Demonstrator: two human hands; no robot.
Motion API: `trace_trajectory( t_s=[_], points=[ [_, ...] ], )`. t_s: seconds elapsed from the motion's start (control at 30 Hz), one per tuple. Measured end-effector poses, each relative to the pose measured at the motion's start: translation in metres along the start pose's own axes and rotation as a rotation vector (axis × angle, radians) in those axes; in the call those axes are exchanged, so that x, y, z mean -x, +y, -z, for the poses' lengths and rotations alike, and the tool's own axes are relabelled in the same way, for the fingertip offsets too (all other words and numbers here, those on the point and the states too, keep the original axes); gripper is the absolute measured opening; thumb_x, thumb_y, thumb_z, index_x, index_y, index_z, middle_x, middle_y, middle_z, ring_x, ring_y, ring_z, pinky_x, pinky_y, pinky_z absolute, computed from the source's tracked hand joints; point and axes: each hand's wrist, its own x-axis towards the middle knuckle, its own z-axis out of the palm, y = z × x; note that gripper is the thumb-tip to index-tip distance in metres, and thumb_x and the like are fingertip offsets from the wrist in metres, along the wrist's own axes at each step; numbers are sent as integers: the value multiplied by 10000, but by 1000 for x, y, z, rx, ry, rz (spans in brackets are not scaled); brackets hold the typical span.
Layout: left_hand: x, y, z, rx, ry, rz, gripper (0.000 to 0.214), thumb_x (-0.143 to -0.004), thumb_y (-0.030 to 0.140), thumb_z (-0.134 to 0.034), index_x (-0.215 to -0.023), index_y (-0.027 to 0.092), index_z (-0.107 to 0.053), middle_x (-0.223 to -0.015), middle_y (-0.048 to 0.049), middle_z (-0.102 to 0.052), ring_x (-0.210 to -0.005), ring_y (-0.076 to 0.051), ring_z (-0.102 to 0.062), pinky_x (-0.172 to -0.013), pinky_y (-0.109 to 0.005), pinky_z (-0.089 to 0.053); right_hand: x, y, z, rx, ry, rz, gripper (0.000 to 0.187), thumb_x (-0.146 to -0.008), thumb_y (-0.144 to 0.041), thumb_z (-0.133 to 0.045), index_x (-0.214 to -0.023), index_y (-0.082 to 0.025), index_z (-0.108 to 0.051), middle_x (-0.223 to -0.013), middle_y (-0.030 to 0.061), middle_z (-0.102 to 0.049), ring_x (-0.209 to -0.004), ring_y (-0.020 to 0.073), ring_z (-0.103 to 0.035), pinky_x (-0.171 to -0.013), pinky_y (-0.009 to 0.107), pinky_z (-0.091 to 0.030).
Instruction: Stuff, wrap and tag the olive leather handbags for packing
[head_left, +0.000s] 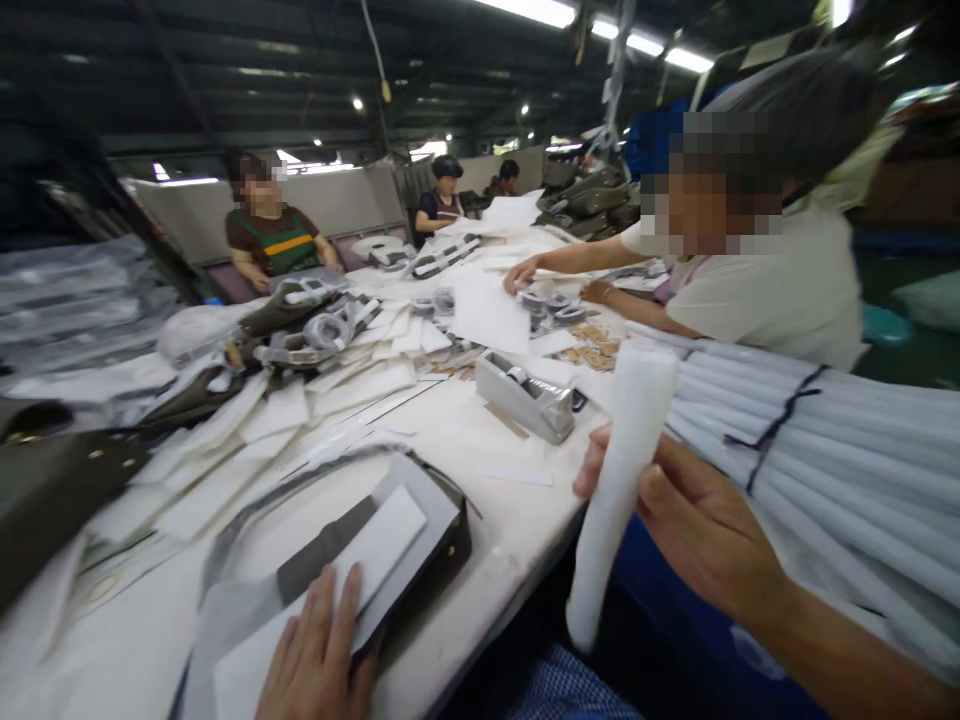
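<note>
In the head view my right hand (690,520) grips a white foam roll (626,480) that stands nearly upright, in front of the table's edge. My left hand (322,640) lies with fingers stretched out on a white foam strip (394,535). That strip rests on a dark olive handbag (450,540) lying on the table, with pale grey sheet around it. The bag's handle (247,515), wrapped in grey, arches out behind it. A grey tape dispenser (525,395) sits beyond the bag.
On the right lies a bundle of white foam tubes (810,440) tied with black cord. White foam sheets (262,440) and wrapped bags (315,325) cover the table's left side. A co-worker in a light shirt (772,290) reaches over from the right; several others work at the far side.
</note>
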Motion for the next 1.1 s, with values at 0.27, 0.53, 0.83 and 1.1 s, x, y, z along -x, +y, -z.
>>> trace_trajectory(
  t_s=[0.27,0.53,0.83,1.1],
  points=[
    [-20,-4,38,-34,-210,-10,585,-893,160,-485,-1468,116,-388,-1444,-224,-515,-1241,-318,-597,-997,-459,-523,81,75,-69,-254,-778,-493,421,-841,-581,-646,-1137,-285,-695,-964,72,-683,-889,246,-675,-828,381,-562],
    [-62,-21,84,216,-721,169,620,-937,326,-567,-1510,199,-369,-1530,-150,-421,-1300,-297,-552,-1042,-439,-489,32,86,-74,626,-545,624,432,-948,-93,-443,-1258,-292,-668,-1093,83,-680,-1003,208,-621,-898,352,-511],
    [-53,-12,81,214,-611,193,779,-875,496,-654,-1506,143,-363,-1528,-200,-403,-1375,-307,-464,-1093,-440,-442,10,93,-161,646,-147,894,307,-978,-110,-471,-1082,-233,-732,-988,41,-739,-813,185,-594,-724,341,-460],
    [-19,-3,41,85,-194,94,708,-890,309,-653,-1505,153,-338,-1488,-207,-471,-1302,-320,-544,-1028,-450,-508,14,98,-150,512,-319,985,299,-996,-101,-465,-1222,-149,-654,-1140,61,-737,-1015,156,-659,-907,307,-539]
  ],
)
